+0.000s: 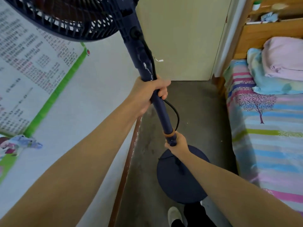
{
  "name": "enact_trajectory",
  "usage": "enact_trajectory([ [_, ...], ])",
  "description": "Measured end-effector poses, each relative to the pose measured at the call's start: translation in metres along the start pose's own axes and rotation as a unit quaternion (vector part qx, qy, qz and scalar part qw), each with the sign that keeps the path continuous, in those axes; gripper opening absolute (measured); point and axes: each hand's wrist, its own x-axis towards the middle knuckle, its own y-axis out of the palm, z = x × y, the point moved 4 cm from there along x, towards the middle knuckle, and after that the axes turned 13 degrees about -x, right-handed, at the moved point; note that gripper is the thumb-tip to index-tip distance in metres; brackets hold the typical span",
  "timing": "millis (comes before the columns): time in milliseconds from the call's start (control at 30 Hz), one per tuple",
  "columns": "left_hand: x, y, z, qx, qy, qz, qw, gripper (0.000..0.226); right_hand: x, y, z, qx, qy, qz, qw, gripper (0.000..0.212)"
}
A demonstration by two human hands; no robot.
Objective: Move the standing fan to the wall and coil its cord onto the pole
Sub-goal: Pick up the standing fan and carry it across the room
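Observation:
A dark blue standing fan fills the middle of the view, its grille head (68, 17) at the top left and its round base (182, 176) on the grey floor. My left hand (149, 94) grips the upper pole (164, 115), fingers curled round it and the black cord (176, 115). The cord runs down from the head, passes under that hand and loops out to the right. My right hand (177, 145) grips the pole lower down, at the height-adjust collar just under an orange ring. The pole leans toward the left wall (91, 122).
A poster with a green border (32, 66) hangs on the left wall. A bed with a striped sheet (268, 136) and folded blankets (282, 66) lines the right side. A narrow strip of floor runs between them. My shoe (174, 215) is at the bottom.

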Motion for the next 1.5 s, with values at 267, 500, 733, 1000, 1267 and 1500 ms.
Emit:
enact_trajectory([
  [267,0.089,-0.025,0.015,0.010,-0.013,-0.004,1.000,0.043,0.099,-0.002,-0.009,0.021,0.068,0.061,0.996,0.032],
  [500,0.176,-0.045,0.018,0.011,-0.019,-0.016,1.000,0.044,0.193,-0.017,-0.013,-0.036,0.081,0.106,0.990,0.035],
  [733,0.231,-0.080,0.041,-0.014,-0.027,-0.039,0.999,0.039,0.262,-0.023,-0.015,-0.180,0.035,0.195,0.964,0.046],
  [1000,0.266,-0.131,0.085,-0.003,-0.027,-0.052,0.998,0.033,0.301,0.007,-0.033,-0.116,0.019,0.190,0.975,0.041],
  [1267,0.298,-0.190,0.126,0.015,-0.035,-0.041,0.998,0.034,0.346,0.067,-0.061,-0.155,0.052,0.164,0.973,0.040],
  [1500,0.315,-0.231,0.173,0.043,-0.043,-0.024,0.998,0.036,0.382,0.109,-0.091,-0.193,0.040,0.188,0.962,0.023],
])
